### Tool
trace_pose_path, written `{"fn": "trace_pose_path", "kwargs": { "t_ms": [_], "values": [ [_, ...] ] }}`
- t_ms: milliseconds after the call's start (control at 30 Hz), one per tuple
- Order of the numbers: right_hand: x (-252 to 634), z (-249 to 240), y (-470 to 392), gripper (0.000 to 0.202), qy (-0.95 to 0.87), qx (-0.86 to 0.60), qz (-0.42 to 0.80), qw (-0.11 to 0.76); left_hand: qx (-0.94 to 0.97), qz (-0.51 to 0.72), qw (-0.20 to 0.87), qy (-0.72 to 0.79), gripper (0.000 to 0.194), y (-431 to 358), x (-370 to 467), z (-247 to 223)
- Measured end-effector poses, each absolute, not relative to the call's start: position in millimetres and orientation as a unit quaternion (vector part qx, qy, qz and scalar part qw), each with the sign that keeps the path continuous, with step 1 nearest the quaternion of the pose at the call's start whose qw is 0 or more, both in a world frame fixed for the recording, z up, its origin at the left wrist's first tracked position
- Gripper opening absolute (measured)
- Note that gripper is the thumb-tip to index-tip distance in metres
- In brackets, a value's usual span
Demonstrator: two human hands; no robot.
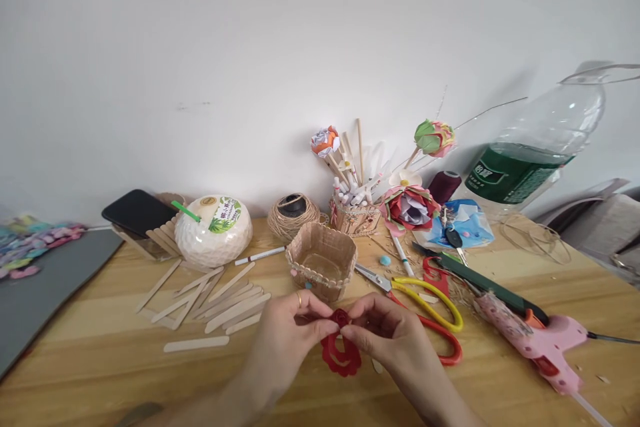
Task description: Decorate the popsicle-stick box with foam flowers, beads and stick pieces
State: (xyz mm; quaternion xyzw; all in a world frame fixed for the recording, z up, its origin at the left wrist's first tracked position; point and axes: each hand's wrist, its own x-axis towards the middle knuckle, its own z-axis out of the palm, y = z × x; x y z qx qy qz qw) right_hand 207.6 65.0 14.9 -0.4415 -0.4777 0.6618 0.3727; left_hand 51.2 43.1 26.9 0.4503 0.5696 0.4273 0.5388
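Observation:
A red scalloped paper spiral [342,361] hangs between my two hands, its upper end coiled into a small tight roll. My left hand [295,333] pinches the roll from the left with thumb and forefinger. From the other side, my right hand [385,332] grips the same roll between thumb and forefinger. Just beyond my fingertips stands a small brown basket [320,260] with a scalloped rim and little pompoms on its wall. Scissors [425,300] with yellow and red handles lie to the right, close to my right hand.
Wooden craft sticks [235,310] are scattered at left, near a white coconut [214,230] with a green straw. Behind are a twine ball [294,217] and paper flowers [410,205]. A pink glue gun [543,343], green cutter [493,287] and large plastic bottle [535,140] occupy the right.

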Motion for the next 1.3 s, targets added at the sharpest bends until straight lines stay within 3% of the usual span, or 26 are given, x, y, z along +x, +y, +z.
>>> {"fn": "trace_pose_path", "kwargs": {
  "t_ms": [233,567,1300],
  "values": [
    [209.5,2.2,65.9,0.023,-0.516,-0.473,0.635,0.325,0.42,0.459,0.511,0.592,0.005,36.4,55.0,6.9],
    [198.9,-9.8,73.5,0.023,-0.626,-0.469,0.518,0.346,0.405,0.539,0.47,0.569,0.006,47.7,51.1,-5.1],
    [193.3,-11.8,70.5,0.021,-0.701,-0.465,0.422,0.339,0.401,0.515,0.442,0.615,0.007,45.2,41.6,-11.5]
  ]
}}
